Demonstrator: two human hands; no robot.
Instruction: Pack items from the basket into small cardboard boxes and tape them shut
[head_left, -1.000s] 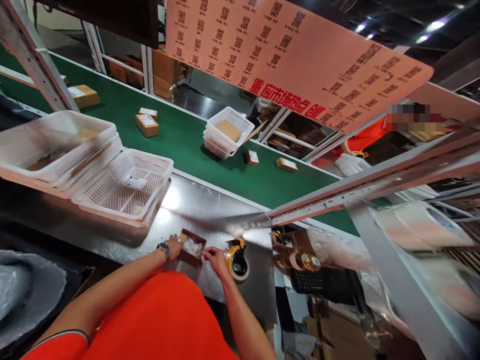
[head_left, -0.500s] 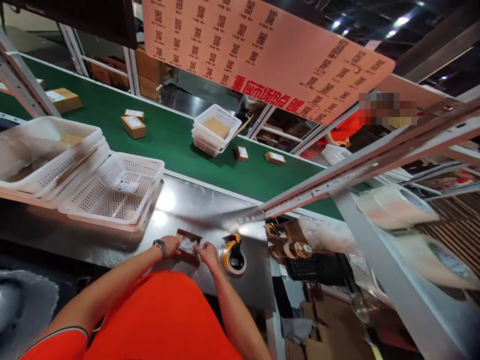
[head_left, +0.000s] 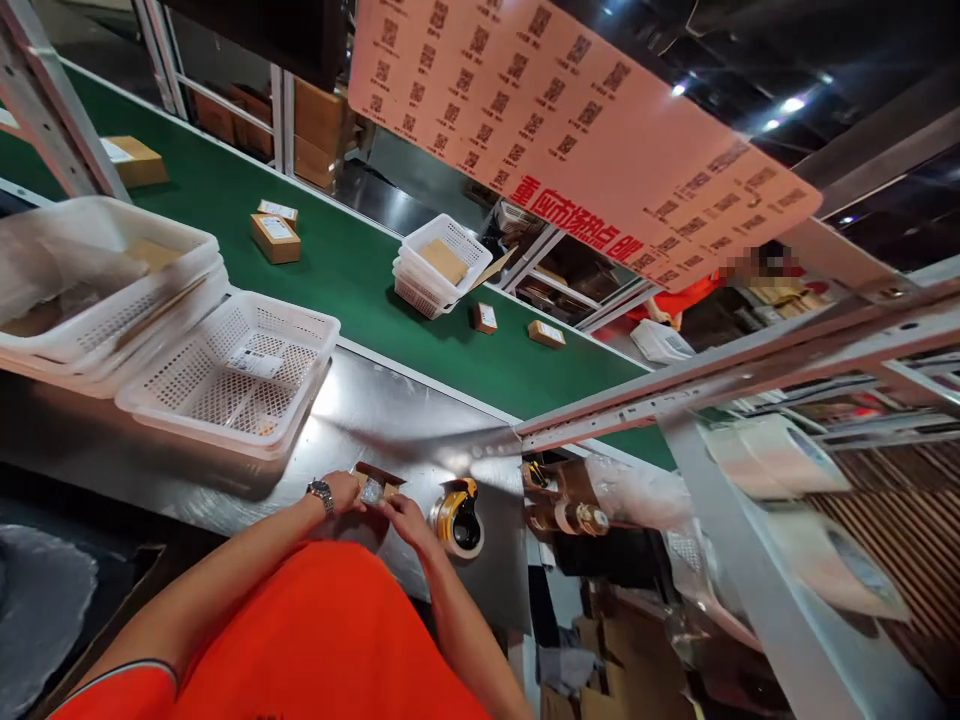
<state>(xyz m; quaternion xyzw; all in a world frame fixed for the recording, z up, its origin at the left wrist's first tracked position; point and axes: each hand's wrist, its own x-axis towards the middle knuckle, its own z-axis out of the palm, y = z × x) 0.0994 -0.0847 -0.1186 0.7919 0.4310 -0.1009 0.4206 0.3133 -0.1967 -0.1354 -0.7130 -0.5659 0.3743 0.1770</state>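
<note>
A small brown cardboard box [head_left: 377, 475] with a shiny clear-wrapped item inside lies on the steel worktop [head_left: 390, 420], close to my body. My left hand [head_left: 341, 491], with a wristwatch, grips the box's left side. My right hand [head_left: 401, 514] is closed on the box's right flap, folding it inward. A yellow and black tape dispenser [head_left: 456, 518] stands just right of my right hand, untouched.
White perforated baskets [head_left: 240, 375] are stacked at the worktop's left. Behind runs a green conveyor belt [head_left: 360, 280] carrying small labelled boxes and a basket stack [head_left: 439, 265]. A pink QR-code sheet [head_left: 570, 120] hangs overhead. A metal frame and film rolls [head_left: 780, 460] stand right. Another person in orange works beyond the belt.
Both hands have drawn closer together over the small box and its flaps have come inward, covering most of the wrapped item. The camera view has shifted a little.
</note>
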